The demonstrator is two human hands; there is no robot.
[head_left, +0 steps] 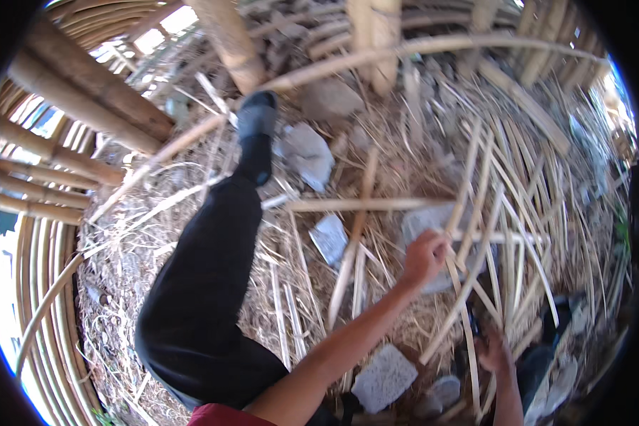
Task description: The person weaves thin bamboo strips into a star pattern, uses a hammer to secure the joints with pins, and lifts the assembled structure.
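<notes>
My left hand (425, 256) is closed, reaching in from the lower middle out of a red sleeve. Its fingers are at a pale bamboo strip (466, 177) that slants up and away. Several more bamboo strips (484, 206) cross one another just right of this hand. Lower right, my right hand (493, 352) is curled beside the near ends of the strips. Something dark shows at its fingers, blurred and partly hidden, so its kind is unclear. A flat grey stone (433, 220) lies under and behind the left hand.
My outstretched leg (199, 277) in black trousers fills the left middle. White stone pieces (329, 239) and a pale block (384, 378) lie on straw-littered ground. Bamboo posts (227, 42) stand at the back, with a bamboo fence (46, 305) at left. Loose strips pile up at right.
</notes>
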